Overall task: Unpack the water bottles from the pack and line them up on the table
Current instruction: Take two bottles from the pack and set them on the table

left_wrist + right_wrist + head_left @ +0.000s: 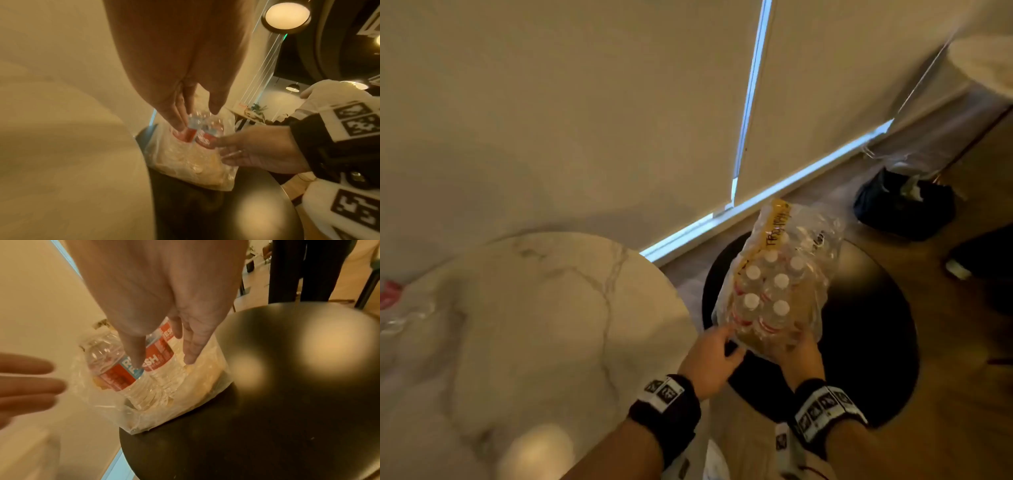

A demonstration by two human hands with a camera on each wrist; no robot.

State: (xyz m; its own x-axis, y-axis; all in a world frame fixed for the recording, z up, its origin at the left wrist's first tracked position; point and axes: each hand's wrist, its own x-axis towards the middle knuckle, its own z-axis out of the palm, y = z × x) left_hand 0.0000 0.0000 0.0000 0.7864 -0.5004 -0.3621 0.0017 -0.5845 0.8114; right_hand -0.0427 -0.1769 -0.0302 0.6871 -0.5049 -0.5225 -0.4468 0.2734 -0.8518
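black round stool (866, 342) under bottle pack (780, 284), both hands' straight fingers (190, 352) against its near end

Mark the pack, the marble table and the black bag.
pack (774, 287), head view, on a bottle cap inside the wrap.
marble table (544, 308), head view, bare top.
black bag (904, 209), head view, its side.

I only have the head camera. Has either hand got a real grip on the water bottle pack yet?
Observer: Not the right hand. Its wrist view shows straight fingers laid against the pack, none curled.
Operator: And the left?
Observer: The left hand points straight fingers down at the wrap beside a bottle, gripping nothing.
Operator: Can you read a label?
Observer: Partly. The label shows white letters ESH on red.
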